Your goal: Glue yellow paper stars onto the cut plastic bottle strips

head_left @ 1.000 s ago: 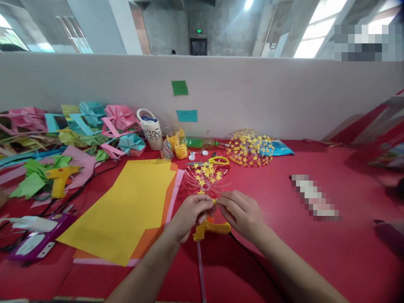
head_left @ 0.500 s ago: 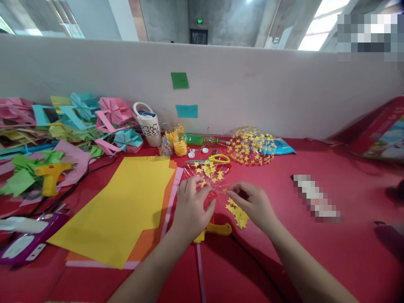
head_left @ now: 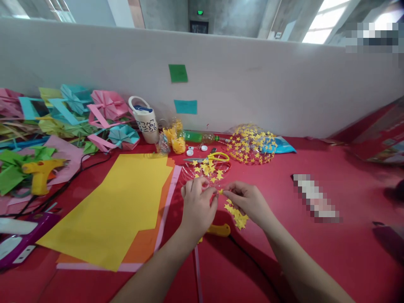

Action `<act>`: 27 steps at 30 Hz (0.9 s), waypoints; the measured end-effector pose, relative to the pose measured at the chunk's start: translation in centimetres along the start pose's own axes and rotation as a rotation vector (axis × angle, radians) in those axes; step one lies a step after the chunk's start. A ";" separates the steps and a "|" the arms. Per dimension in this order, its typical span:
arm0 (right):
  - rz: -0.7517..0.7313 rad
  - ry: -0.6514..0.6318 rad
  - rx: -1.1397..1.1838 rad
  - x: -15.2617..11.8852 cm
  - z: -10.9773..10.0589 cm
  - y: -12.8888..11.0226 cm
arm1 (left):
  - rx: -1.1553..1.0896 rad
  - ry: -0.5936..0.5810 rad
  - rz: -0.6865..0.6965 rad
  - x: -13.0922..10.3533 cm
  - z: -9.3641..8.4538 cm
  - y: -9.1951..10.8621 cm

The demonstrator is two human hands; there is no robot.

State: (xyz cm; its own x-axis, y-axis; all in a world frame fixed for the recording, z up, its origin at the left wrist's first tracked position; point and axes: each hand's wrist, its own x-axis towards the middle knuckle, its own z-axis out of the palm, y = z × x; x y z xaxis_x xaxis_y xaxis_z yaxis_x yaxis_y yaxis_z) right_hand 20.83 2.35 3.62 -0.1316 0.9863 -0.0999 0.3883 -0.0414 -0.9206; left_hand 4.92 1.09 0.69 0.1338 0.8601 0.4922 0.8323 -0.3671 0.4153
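Yellow star (head_left: 221,192) apart from paper (head_left: 110,206) edges

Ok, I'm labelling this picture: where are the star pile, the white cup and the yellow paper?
Star pile (head_left: 237,216): head view, middle of the pile.
White cup (head_left: 147,125): head view, its lettered side.
Yellow paper (head_left: 126,202): head view, middle of the sheet.

The surface (head_left: 331,261) over there is red, the little stars (head_left: 236,214) bright yellow, the big top sheet (head_left: 126,202) yellow too, the tumbler (head_left: 148,125) white with black lettering.

Both hands (head_left: 198,206) and forearms (head_left: 162,263) are bare.
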 end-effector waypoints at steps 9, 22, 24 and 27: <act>0.055 -0.080 0.062 0.3 0.6 0.8 | -0.023 0.014 0.018 -0.1 0.3 0.0; 0.003 -0.018 -0.052 0.3 1.0 0.8 | -0.057 0.022 0.017 -0.1 0.5 0.0; -0.024 0.001 -0.083 0.3 1.1 1.0 | -0.059 0.020 0.013 0.0 0.5 0.0; -0.069 0.050 -0.147 0.3 1.2 1.2 | -0.064 0.014 0.005 0.0 0.5 0.0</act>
State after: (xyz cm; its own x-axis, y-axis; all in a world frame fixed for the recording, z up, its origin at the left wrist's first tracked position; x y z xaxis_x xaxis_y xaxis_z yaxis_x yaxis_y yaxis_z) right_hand 20.18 2.40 2.09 -0.1182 0.9929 -0.0156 0.5098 0.0471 -0.8590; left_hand 5.16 1.24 0.30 0.1302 0.8533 0.5049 0.7956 -0.3938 0.4604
